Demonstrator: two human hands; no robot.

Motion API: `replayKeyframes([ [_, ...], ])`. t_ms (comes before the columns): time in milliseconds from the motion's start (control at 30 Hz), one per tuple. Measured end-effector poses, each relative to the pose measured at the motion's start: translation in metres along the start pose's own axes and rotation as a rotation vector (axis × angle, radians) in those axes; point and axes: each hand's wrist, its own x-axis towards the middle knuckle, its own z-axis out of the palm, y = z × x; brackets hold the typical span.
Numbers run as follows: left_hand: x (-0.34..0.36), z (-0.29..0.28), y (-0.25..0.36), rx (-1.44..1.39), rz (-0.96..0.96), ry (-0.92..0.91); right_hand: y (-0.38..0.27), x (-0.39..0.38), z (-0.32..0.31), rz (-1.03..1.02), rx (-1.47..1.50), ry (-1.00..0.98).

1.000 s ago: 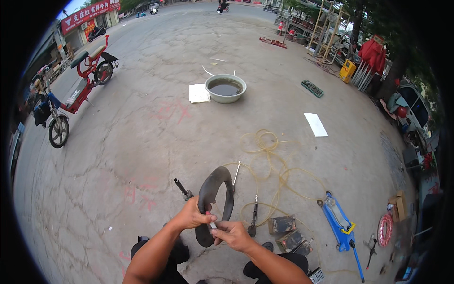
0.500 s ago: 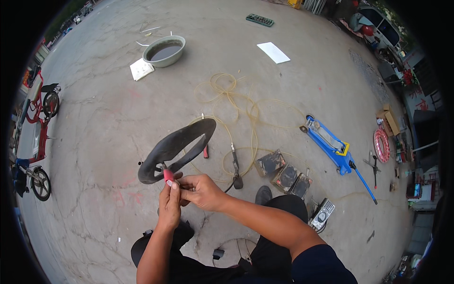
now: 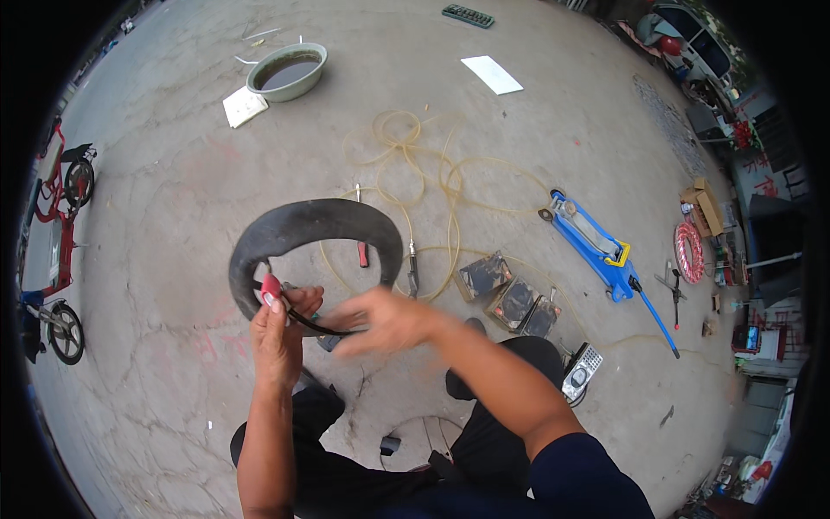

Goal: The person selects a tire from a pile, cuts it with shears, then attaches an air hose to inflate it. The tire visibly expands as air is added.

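Observation:
A black rubber inner tube hangs in front of me as a ring above the ground. My left hand is closed at its near left side, thumb against a small red-handled tool. The tool's tip is hard to make out against the tube. Over the tube's near right side, my right hand is smeared by motion, so whether it grips the rubber is unclear. Beyond the ring, a screwdriver with a red handle lies on the ground, beside a yellow air hose with a dark inflator fitting.
A basin of dark water stands far left. Several dark boxes lie right of the hose, near a blue floor jack. A grey radio-like device sits by my right knee. A red cargo tricycle is at the left edge.
The inner tube has turned from a slanted, narrow loop to a wider ring facing me. My right hand has left the red tool and swung right. My left hand has shifted slightly left.

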Motion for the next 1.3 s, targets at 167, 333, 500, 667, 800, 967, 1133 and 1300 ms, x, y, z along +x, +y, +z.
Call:
replayKeyframes([
  [167,-0.001,-0.004,0.007,0.053,-0.034,0.056,0.1,-0.053,-0.133,0.677,-0.213,0.798],
  [333,0.0,-0.002,0.005,0.193,0.035,0.077,0.249,-0.06,-0.161,0.846,-0.708,0.809],
  [500,-0.007,-0.001,0.019,0.182,-0.003,0.054,0.317,-0.035,-0.16,0.991,-0.656,0.863],
  [667,-0.013,0.006,0.022,0.112,-0.044,0.044,0.37,-0.028,-0.178,1.011,-0.482,0.935],
  [800,-0.007,0.001,0.025,0.029,-0.045,0.024,0.393,-0.024,-0.19,0.722,-0.264,0.912],
  [967,-0.003,-0.004,0.033,-0.001,-0.022,0.01,0.315,-0.037,-0.188,0.68,0.278,0.859],
  [1133,-0.003,-0.008,0.047,0.003,-0.028,0.074,0.179,-0.046,-0.186,0.596,0.062,0.919],
  [1300,-0.006,-0.011,0.059,0.0,0.093,0.077,0.047,-0.062,-0.167,0.612,-0.443,0.811],
])
